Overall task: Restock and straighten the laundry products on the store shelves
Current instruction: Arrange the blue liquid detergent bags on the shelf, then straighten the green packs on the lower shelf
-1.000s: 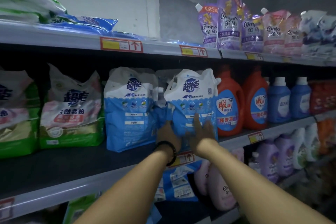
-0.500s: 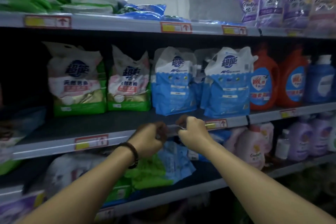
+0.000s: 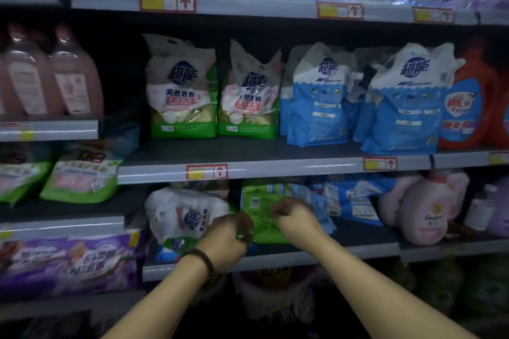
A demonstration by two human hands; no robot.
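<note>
A green detergent pouch (image 3: 261, 202) lies flat on the lower shelf (image 3: 358, 252), back side up. My left hand (image 3: 228, 237) grips its left edge and my right hand (image 3: 296, 216) pinches its top face, fingers curled. Beside it on the left lies a white and green pouch (image 3: 181, 215) on its side. On the middle shelf (image 3: 275, 166) stand two green and white pouches (image 3: 183, 91) and two blue and white pouches (image 3: 316, 96), all upright.
Blue pouches (image 3: 349, 198) and pink softener bags (image 3: 421, 215) lie right of my hands. An orange jug (image 3: 465, 107) stands at the middle shelf's right end. Pink bottles (image 3: 49, 74), green bags (image 3: 80, 173) and purple packs (image 3: 68, 259) fill the left unit.
My hands left the upright blue pouch on the middle shelf, dropped past the shelf edge and now hold the green pouch on the lower shelf. The view swung left and down.
</note>
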